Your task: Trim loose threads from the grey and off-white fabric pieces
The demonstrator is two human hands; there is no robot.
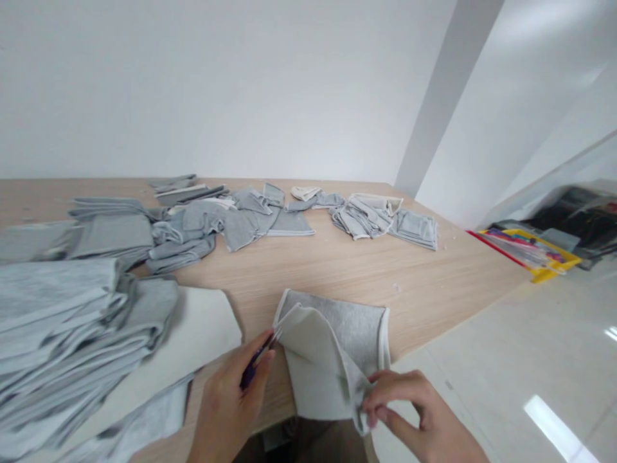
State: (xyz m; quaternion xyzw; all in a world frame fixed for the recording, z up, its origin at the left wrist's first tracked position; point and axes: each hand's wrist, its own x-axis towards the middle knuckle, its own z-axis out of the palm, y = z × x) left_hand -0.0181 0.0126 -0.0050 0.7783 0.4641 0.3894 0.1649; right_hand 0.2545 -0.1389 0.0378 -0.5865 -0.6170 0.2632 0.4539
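My left hand (231, 395) is closed around a small pair of thread snips (251, 370) with a dark handle. Their metal tips touch the left edge of a folded grey fabric piece (318, 373) at the table's front edge. A pale inner side of this piece is turned up, and light binding runs along its far and right edges. At its lower right corner my right hand (409, 408) pinches the cloth between thumb and fingers. The near part of the cloth hangs over the table edge.
A tall stack of folded grey fabric (72, 321) stands at the left, partly on a pale sheet (207, 321). Several crumpled grey pieces (250, 212) lie along the back, with another pile (366, 215) at back right. A yellow bin (554, 260) stands beyond the right edge.
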